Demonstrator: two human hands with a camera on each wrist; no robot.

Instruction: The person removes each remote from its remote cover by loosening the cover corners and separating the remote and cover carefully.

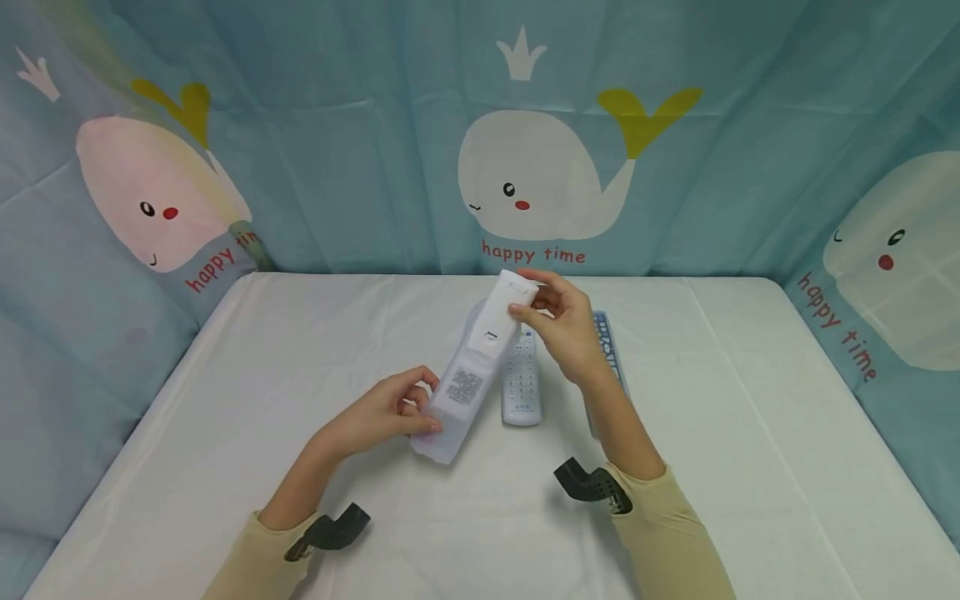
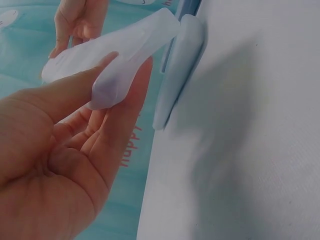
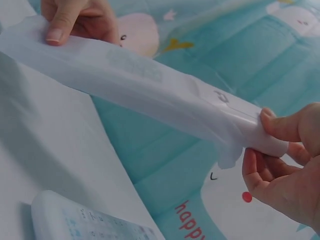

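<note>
under right wrist, second remote (image 3: 85,222) visible

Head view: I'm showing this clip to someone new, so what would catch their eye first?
Probably the white remote in a clear sleeve, held above the middle of the table, the left hand pinching its near end and the right hand its far end. Next, a second remote lying just beside it, and the whale curtain behind.
</note>
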